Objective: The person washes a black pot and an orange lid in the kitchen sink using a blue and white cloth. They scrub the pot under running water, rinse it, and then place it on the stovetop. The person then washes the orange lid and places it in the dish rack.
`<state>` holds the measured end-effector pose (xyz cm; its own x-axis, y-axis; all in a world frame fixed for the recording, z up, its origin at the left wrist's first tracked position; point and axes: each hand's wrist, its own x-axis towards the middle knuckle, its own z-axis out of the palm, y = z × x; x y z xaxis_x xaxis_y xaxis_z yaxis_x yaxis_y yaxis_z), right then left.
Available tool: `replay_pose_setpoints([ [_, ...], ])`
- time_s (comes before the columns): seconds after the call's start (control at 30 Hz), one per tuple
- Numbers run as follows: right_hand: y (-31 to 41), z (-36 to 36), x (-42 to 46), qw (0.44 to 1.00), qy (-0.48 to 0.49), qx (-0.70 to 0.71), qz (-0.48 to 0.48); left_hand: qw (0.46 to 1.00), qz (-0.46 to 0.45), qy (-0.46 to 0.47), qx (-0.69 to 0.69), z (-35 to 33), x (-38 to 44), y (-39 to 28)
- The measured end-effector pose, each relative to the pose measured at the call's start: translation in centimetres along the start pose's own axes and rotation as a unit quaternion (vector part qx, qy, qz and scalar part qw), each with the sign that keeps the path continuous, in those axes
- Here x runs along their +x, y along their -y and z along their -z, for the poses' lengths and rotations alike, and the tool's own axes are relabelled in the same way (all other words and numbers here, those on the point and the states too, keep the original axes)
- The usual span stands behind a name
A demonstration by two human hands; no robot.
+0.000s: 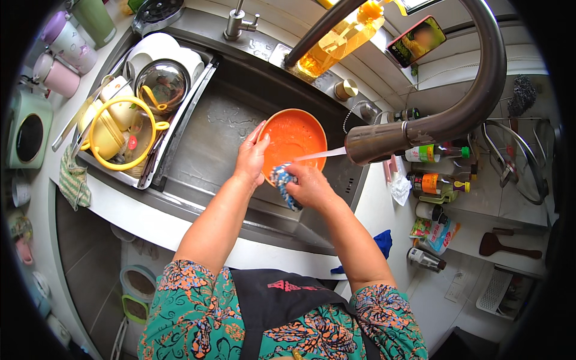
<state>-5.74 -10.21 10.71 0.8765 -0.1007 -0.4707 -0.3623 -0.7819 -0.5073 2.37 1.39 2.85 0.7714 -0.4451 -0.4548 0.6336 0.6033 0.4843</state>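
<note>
An orange bowl [294, 130], tilted over the dark metal sink [207, 139], is held at its left rim by my left hand [253, 155]. My right hand [310, 184] grips a blue and white scrubbing cloth [283, 182] at the bowl's lower edge. Water runs from the faucet's spray head [371, 143] into the bowl, just above my right hand. The fingers of my left hand behind the bowl are hidden.
Left of the sink basin, a rack [186, 105] holds white bowls, a yellow-rimmed strainer [128, 164] and utensils. Behind the sink stand a bottle of orange liquid [335, 42] and a propped phone [416, 41]. The faucet neck [490, 67] arches over the right side, near several sauce bottles.
</note>
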Motion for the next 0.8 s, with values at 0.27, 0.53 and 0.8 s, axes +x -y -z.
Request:
replay_pose_setpoints([
  [0.27, -4.9, -0.9, 3.2, 0.957, -0.266, -0.098, -0.054, 0.998, 0.008, 0.026, 0.065, 0.2, 0.1, 1.1],
  [0.53, -0.9, -2.4, 4.9, 0.969, -0.238, 0.043, 0.054, 0.993, 0.088, 0.012, 0.079, 0.0, -0.3, 1.0],
  [0.8, 0.2, -2.8, 1.2, 0.962, -0.185, 0.072, 0.188, 0.981, 0.157, -0.015, 0.109, -0.7, -0.8, -1.2],
])
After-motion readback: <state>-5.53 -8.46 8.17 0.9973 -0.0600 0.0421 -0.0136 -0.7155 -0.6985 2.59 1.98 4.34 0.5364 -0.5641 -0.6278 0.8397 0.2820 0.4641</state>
